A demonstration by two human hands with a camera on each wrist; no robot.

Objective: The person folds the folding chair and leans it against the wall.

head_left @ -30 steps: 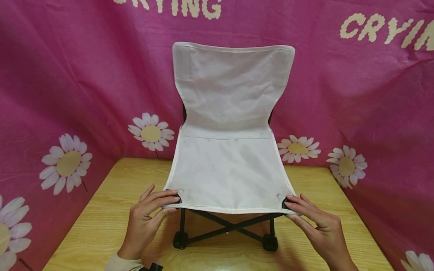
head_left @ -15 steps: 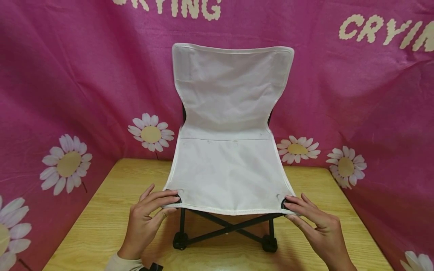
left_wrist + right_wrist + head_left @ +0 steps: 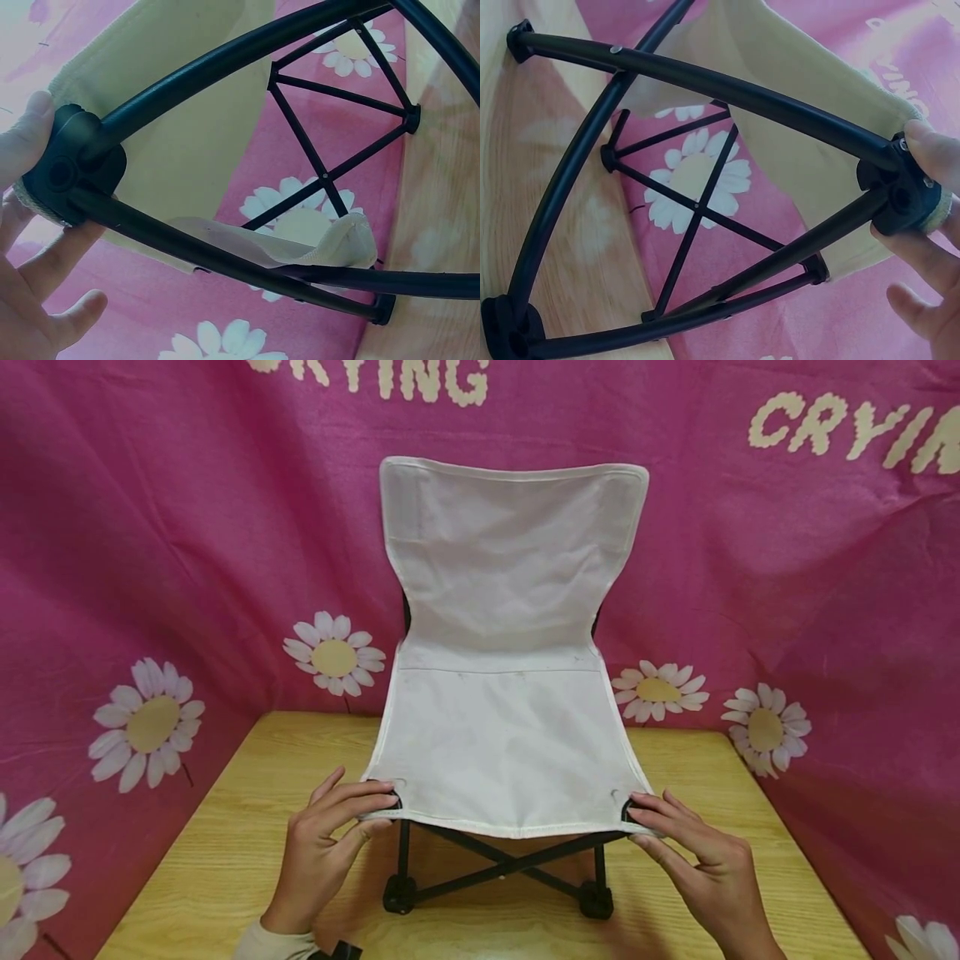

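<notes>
A small folding chair (image 3: 504, 693) with a white fabric seat and black frame is stood on the wooden worktop (image 3: 225, 827), its near left corner pinched by the left hand (image 3: 322, 843) and its near right corner by the right hand (image 3: 701, 860).

Beyond the left hand (image 3: 318, 852), the chair (image 3: 502, 693) hides its own rear legs; the right hand (image 3: 705, 868) is cut off at the wrist by the bottom edge.
</notes>
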